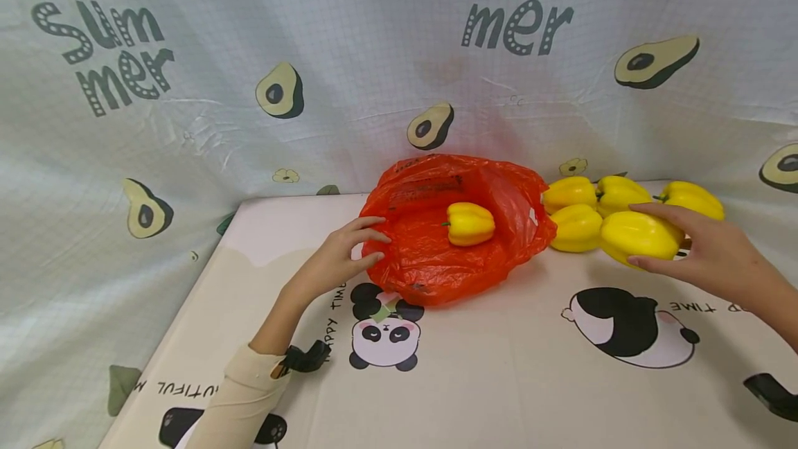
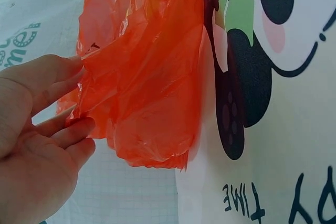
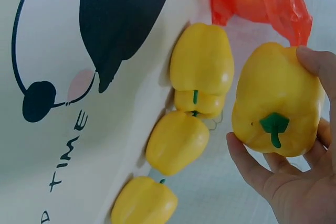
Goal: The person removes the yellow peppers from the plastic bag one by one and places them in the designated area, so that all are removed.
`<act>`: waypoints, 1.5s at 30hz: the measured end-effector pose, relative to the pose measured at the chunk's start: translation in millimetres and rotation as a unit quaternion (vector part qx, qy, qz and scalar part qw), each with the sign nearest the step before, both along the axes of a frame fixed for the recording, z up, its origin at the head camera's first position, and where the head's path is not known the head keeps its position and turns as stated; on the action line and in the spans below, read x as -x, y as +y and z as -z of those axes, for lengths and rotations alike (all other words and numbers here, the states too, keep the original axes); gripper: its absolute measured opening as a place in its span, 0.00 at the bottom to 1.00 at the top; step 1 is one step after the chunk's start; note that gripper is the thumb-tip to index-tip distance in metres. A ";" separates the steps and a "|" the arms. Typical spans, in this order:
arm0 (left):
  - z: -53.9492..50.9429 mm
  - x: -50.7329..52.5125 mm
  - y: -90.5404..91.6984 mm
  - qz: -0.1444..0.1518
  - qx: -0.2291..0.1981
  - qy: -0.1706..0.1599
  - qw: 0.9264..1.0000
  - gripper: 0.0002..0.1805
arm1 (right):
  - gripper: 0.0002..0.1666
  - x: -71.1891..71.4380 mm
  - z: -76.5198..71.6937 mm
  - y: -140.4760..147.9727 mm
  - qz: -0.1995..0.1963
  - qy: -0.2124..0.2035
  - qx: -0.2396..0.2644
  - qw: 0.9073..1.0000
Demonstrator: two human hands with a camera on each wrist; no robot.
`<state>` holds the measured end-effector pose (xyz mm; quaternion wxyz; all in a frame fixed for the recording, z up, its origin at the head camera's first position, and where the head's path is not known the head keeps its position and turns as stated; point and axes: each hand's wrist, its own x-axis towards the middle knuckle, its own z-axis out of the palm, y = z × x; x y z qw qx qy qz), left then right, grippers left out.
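An orange-red plastic bag (image 1: 411, 255) lies with its mouth spread wide, and one yellow bell pepper (image 1: 470, 224) rests inside it. My left hand (image 1: 339, 255) holds the bag's left edge; the left wrist view has the thin plastic (image 2: 142, 77) between its thumb and fingers (image 2: 79, 135). Over at the right, my right hand (image 1: 704, 241) grips another yellow bell pepper (image 1: 641, 235) between thumb and fingers. In the right wrist view that held pepper (image 3: 278, 98) appears raised, its green stem facing the camera.
Several more yellow bell peppers (image 1: 575, 229) sit in a group right of the bag, near the table's back edge. A patterned cloth wall (image 1: 349, 54) rises behind the table (image 1: 486, 380), whose cover bears printed pandas.
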<state>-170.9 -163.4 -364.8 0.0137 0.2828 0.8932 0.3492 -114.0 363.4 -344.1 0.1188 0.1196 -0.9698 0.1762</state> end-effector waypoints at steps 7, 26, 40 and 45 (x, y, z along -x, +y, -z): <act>0.5 -1.6 -1.4 0.000 -0.005 -0.001 1.000 0.12 | 0.47 2.9 2.6 2.8 0.001 0.001 -0.008 1.000; -0.1 0.5 0.4 0.009 0.003 -0.003 1.000 0.12 | 0.46 10.5 9.7 11.6 -0.006 0.005 -0.013 1.000; 0.5 -1.3 2.9 0.010 0.001 0.005 1.000 0.12 | 0.44 22.8 18.5 25.8 0.015 0.029 0.025 0.999; 2.7 -2.8 1.8 0.005 0.000 0.000 1.000 0.12 | 0.47 28.1 24.8 32.6 0.022 0.024 0.015 0.999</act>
